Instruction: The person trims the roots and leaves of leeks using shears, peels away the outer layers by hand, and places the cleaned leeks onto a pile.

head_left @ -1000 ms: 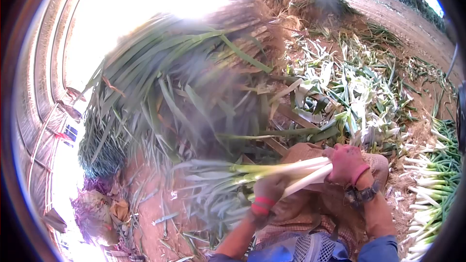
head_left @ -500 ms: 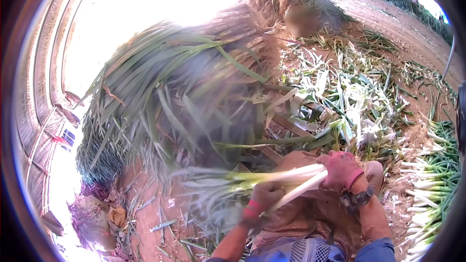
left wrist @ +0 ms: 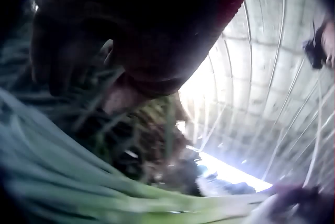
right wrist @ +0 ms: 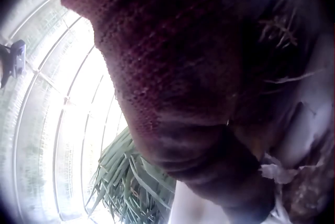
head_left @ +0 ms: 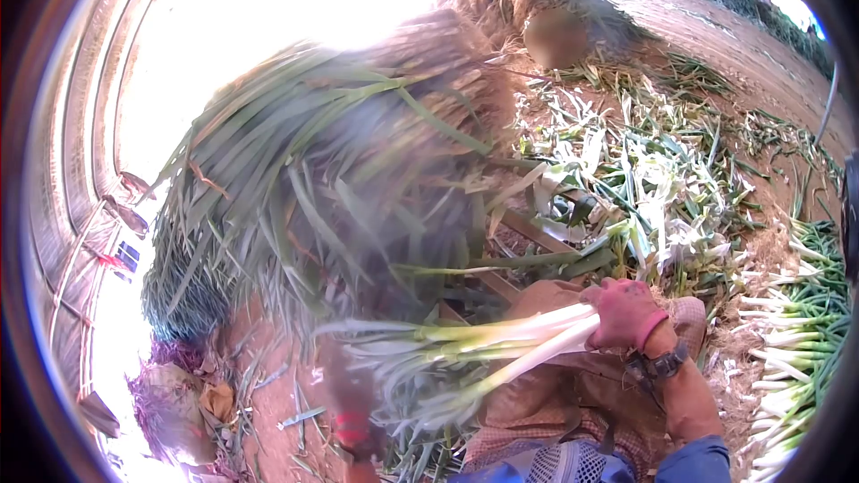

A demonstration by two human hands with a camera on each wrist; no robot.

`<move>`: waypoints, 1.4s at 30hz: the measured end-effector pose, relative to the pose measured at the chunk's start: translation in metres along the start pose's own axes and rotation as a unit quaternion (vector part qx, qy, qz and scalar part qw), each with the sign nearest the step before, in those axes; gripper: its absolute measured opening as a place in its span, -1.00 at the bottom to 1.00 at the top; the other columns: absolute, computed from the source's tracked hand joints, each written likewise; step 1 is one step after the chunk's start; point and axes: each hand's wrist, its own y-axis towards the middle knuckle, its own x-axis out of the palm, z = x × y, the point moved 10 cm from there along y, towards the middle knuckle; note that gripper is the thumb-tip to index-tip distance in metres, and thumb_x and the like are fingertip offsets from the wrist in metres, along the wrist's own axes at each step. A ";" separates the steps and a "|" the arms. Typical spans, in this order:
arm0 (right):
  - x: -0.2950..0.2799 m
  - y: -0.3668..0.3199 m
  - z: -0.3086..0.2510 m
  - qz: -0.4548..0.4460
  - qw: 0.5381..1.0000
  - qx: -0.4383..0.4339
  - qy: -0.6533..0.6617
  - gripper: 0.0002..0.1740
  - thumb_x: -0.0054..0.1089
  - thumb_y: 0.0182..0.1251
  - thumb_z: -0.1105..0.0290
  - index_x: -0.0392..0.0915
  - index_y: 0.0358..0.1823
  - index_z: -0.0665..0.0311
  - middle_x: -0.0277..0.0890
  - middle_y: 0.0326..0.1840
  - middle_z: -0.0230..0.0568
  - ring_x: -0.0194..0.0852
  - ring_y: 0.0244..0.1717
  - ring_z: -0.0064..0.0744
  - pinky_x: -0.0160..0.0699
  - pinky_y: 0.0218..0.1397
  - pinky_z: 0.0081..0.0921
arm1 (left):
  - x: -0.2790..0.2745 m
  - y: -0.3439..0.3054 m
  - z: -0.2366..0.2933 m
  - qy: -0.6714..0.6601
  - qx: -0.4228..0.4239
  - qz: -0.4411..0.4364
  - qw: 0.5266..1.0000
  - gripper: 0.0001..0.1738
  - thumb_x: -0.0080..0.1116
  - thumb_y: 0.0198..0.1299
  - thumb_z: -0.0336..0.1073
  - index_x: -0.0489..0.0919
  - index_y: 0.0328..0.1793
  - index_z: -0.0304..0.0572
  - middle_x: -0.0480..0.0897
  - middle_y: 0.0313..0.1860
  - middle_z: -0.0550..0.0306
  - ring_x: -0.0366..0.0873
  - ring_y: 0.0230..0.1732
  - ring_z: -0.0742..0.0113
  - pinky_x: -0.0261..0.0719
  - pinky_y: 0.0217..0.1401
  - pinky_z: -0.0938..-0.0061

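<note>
In the head view my right hand (head_left: 624, 315), in a reddish knit glove, grips a bunch of long green onions (head_left: 528, 333) by its white end, over my lap. The green leaves fan out leftward, and one stalk slants below the others. My left hand (head_left: 353, 385), gloved and motion-blurred, is off the white stalks, beside the leaf tips. The left wrist view shows its dark fingers (left wrist: 49, 59) hanging loosely above the leaves, apart from the thumb, with nothing held. In the right wrist view the glove (right wrist: 172, 77) covers most of the white stalks.
A big heap of green onions (head_left: 295, 161) stands ahead on the left. Stripped leaves (head_left: 644, 170) litter the ground beyond my knees. Cleaned green onions (head_left: 796, 349) lie in a row at right. A stuffed sack (head_left: 174, 407) sits at far left.
My left hand has let go of the white stalks and moved left and down to the leaf ends. The right hand keeps its grip; the lower stalk's leaves now spread downward.
</note>
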 end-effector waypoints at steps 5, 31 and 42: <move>-0.002 0.001 -0.004 -0.019 1.000 0.008 -0.015 -0.15 0.62 -0.16 -0.04 0.67 0.30 -0.03 0.68 0.08 0.02 0.69 0.18 0.09 0.63 0.32 -0.04 | 0.085 -0.095 0.226 -0.543 -0.147 -0.541 0.625 -0.54 0.21 0.57 -0.29 0.60 0.49 -0.32 0.79 0.10 0.11 0.71 -0.04 0.47 0.69 0.16 0.54; -0.048 0.052 -0.036 -0.103 0.990 -0.050 -0.080 -0.43 0.50 0.04 0.12 0.69 0.08 0.23 0.72 0.06 0.13 0.74 0.14 0.14 0.68 0.26 -0.03 | 0.201 -0.097 0.350 -0.826 -0.374 -0.397 0.141 0.02 0.10 0.42 0.46 0.33 0.67 -0.24 0.62 0.42 -0.15 0.67 0.33 -0.01 0.68 0.36 0.12; -0.033 0.027 -0.036 -0.117 0.991 -0.043 -0.051 -0.43 0.53 0.07 0.13 0.69 0.12 0.20 0.76 -0.06 0.00 0.78 0.05 0.03 0.73 0.17 -0.07 | 0.215 -0.096 0.333 -0.790 -0.251 -0.354 0.433 -0.03 0.35 0.32 0.30 0.35 0.64 -0.17 0.53 0.53 -0.04 0.48 0.53 0.00 0.43 0.64 -0.02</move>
